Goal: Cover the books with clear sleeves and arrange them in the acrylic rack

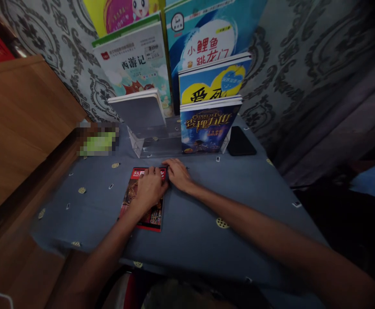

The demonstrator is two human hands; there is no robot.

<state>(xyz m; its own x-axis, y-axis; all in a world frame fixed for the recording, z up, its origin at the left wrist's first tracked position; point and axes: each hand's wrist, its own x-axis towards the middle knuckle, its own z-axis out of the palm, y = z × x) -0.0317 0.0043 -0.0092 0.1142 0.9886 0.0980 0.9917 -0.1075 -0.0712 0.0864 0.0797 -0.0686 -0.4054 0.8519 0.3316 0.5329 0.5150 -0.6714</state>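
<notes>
A thin red-covered book (pixel 144 214) lies flat on the blue-grey tablecloth (pixel 206 223). My left hand (pixel 149 186) rests on top of it, fingers spread flat toward its top edge. My right hand (pixel 177 173) sits at the book's top right corner, fingers curled down onto the edge as if pinching it. Just beyond the hands stands a clear tiered book stand (pixel 157 143). In it are a dark fantasy-cover book (pixel 206 128), a blue and yellow book (pixel 211 81), a grey-backed book (pixel 138 109) and taller picture books (pixel 135 64) behind.
A black phone (pixel 240 141) lies to the right of the stand. A blurred green object (pixel 97 141) sits at the left of the table beside a wooden cabinet (pixel 19 120). A patterned grey curtain (pixel 303 77) hangs behind and to the right.
</notes>
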